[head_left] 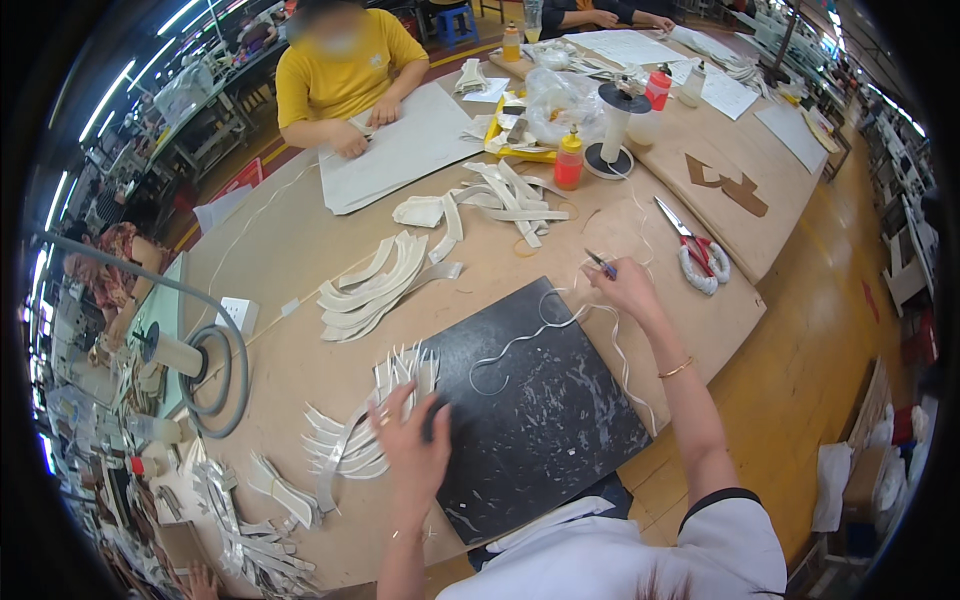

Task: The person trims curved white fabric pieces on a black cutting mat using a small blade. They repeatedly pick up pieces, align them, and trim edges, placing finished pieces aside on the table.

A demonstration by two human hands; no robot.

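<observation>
My left hand is over the left edge of a dark cutting mat, fingers apart and nothing visibly gripped. Its fingertips reach a fan of narrow white strips, with a curved grey strip lying across them; whether they touch is unclear. Beyond the mat's far right corner, my right hand is closed on a small pointed tool with a dark blue handle, its exact kind partly hidden by the fingers. Thin white tape runs loosely from near that hand over the mat.
Red-handled scissors lie on the right. Farther off stand a spool and a red bottle. Piles of curved white pieces cover the middle. A grey hose loops at left. Across the table, a person in yellow works.
</observation>
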